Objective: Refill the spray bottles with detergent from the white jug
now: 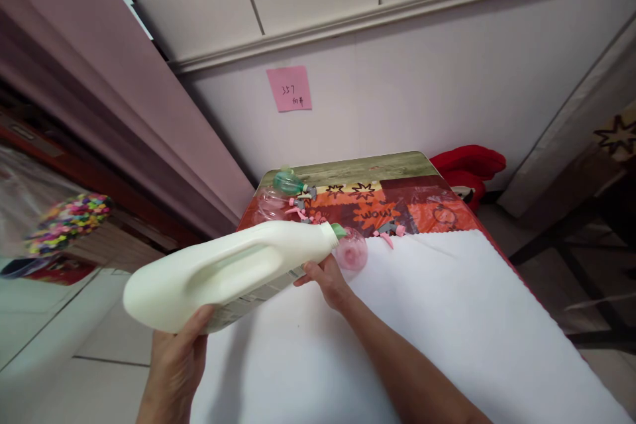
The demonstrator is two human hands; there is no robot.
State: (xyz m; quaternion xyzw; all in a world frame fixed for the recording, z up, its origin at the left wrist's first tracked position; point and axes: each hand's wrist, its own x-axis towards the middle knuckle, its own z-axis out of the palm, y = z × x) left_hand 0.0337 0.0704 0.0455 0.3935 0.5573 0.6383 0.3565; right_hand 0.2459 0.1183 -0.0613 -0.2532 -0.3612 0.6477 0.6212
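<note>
A big cream-white plastic jug (163, 285) with a moulded handle lies nearly on its side in the air, neck pointing right and slightly higher than its base. My left hand (179, 348) is closed on the jug's underside near the base, thumb along the label. Under the neck, my right hand (328, 280) supports it with closed fingers, partly hidden behind the jug. A green piece (338, 230) shows at the jug's mouth. Just beyond it is a translucent pink bottle (354, 248); whether the two touch, I cannot tell.
Pink and grey spray heads (390, 233) lie right of the pink bottle. At the table's back left are a green spray bottle (288, 182) and a clear one (269, 204). White cloth (422, 318) covers the table's front. A pink note (289, 89) is on the wall.
</note>
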